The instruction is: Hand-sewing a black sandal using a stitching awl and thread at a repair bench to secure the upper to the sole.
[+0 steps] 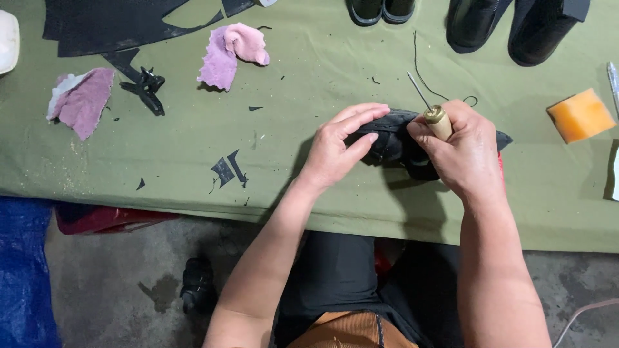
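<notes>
Fingers of the left hand (335,151) curl over a black shoe piece (390,138), gripping its upper edge. Right hand (461,151) is clenched around an awl (433,113) with a pale wooden handle, its thin metal point slanting up and away. The shoe piece, dark, folded and partly hidden, rests on the green cloth (290,77) between both hands, near the table's front edge. Black scraps (229,169) lie to the left, pink rags (229,55) farther back, an orange sponge (580,115) to the right, and black boots (512,26) at the far edge.
</notes>
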